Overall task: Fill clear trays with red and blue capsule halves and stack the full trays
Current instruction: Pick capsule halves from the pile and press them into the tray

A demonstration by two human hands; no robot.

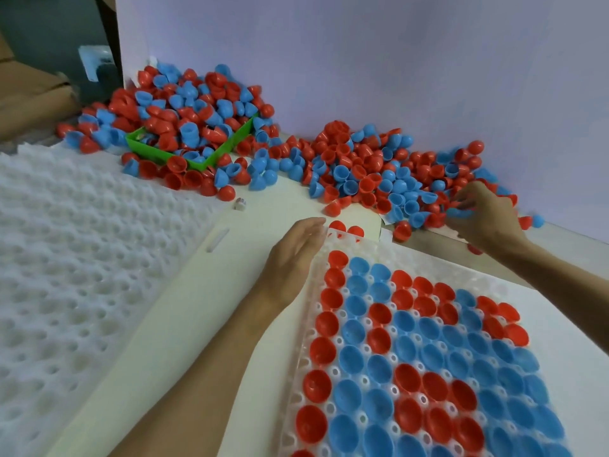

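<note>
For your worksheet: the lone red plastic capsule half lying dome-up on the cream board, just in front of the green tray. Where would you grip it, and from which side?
Come from above and pinch the lone red plastic capsule half across its lower sides, near the rim. It rests dome-up on the cream board, so its top is rounded and probably slippery. Approach from the near side; the heap behind the green plastic tray crowds the far side.

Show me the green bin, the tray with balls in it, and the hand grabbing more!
green bin (221, 150): head view, front right wall.
tray (351, 244): head view, empty far corner.
right hand (484, 214): head view, back of hand.
</note>
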